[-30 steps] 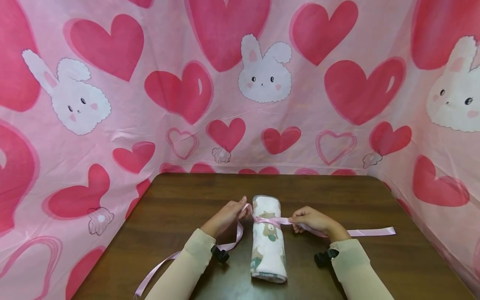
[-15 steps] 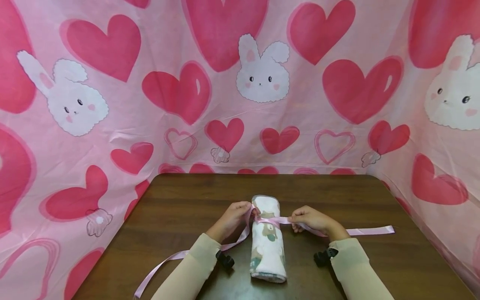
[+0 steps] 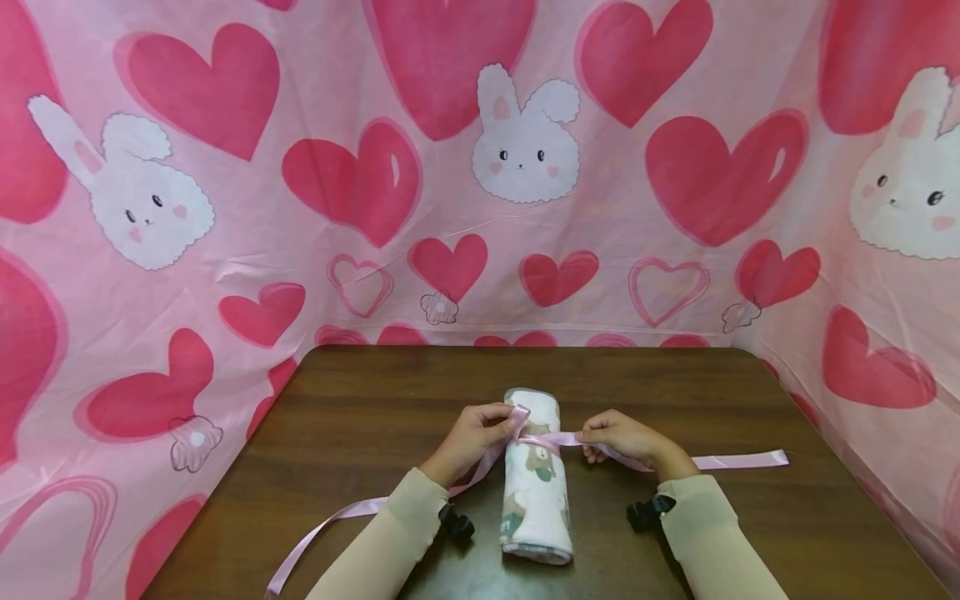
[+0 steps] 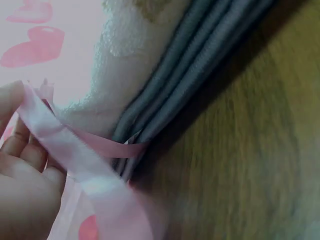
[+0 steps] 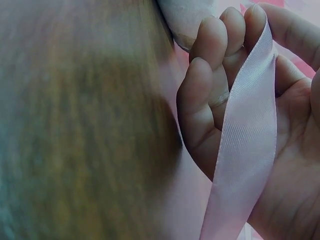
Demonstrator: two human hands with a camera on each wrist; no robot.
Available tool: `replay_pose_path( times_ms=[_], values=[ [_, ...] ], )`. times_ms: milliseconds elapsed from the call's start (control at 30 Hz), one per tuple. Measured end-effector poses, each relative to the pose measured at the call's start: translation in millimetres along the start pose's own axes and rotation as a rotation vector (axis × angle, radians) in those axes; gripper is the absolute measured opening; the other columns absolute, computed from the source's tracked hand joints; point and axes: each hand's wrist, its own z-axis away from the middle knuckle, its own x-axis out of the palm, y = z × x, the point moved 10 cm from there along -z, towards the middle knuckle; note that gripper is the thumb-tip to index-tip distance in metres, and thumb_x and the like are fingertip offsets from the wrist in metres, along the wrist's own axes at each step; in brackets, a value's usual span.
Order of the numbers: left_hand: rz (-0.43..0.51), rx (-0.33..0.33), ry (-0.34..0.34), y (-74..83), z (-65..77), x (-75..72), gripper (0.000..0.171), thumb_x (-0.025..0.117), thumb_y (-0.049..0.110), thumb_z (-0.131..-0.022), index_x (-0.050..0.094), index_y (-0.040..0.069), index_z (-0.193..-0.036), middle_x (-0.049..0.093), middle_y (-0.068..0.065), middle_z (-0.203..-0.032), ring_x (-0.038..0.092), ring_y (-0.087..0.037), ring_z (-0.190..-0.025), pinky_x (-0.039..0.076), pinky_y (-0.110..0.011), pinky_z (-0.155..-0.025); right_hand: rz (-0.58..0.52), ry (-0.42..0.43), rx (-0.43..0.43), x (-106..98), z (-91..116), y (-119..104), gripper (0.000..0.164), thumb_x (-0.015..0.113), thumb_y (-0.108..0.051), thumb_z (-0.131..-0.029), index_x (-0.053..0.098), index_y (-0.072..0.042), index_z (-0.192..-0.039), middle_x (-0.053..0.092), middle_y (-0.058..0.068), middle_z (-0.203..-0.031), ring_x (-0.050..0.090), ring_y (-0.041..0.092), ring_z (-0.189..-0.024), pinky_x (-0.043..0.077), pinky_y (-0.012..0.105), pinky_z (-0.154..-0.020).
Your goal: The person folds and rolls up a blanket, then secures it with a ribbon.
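I've got L hand (image 3: 472, 435) pinching pink ribbon (image 3: 564, 438), R hand (image 3: 628, 438) pinching its other length. Rolled cloth (image 3: 536, 504) btwn hands, ribbon round it; tails lie past both wrists on tbl (image 3: 637, 379).

No word, label, brand or number could be read in any of the three views. On the rolled towel (image 3: 536, 498), a pale mark (image 3: 507, 527) by the green patch (image 3: 514, 522) near its closer end was too small to make out — letter or mere pattern, it could not be told.
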Motion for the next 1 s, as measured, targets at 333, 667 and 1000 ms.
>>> replay_pose_path(
  times_ms=[333, 667, 1000],
  values=[
    [-0.163, 0.098, -0.017, 8.5, -1.1, 6.8, 0.025, 0.060, 0.006, -0.096, 0.066, -0.010, -0.114, 0.062, -0.009, -0.112, 0.054, -0.018, -0.106, 0.047, -0.024, -0.086, -0.014, -0.013, 0.018, -0.1, -0.5, 1.5, 0.037, 0.056, -0.014, -0.099, 0.053, 0.021, -0.090, 0.063, 0.011, -0.079, 0.059, 0.020, -0.072, 0.054, 0.035, -0.071],
    [-0.107, 0.080, 0.005, 3.8, 0.8, 10.0, 0.031, 0.066, 0.001, -0.091, 0.065, -0.005, -0.121, 0.065, -0.014, -0.112, 0.059, -0.017, -0.091, 0.051, -0.024, -0.074, -0.033, -0.006, 0.015, -0.2, -1.5, 3.2, 0.036, 0.057, -0.015, -0.098, 0.055, 0.020, -0.090, 0.063, 0.013, -0.080, 0.059, 0.021, -0.073, 0.053, 0.035, -0.070],
    [-0.124, 0.023, 0.005, -1.7, 3.3, 14.1, 0.019, 0.062, -0.002, -0.093, 0.067, -0.005, -0.111, 0.067, -0.013, -0.098, 0.058, -0.016, -0.086, 0.051, -0.025, -0.074, -0.048, -0.036, -0.004, -0.4, 3.5, -2.1, 0.037, 0.054, -0.012, -0.100, 0.048, 0.024, -0.095, 0.062, 0.007, -0.078, 0.059, 0.019, -0.073, 0.053, 0.036, -0.072]
  ],
)
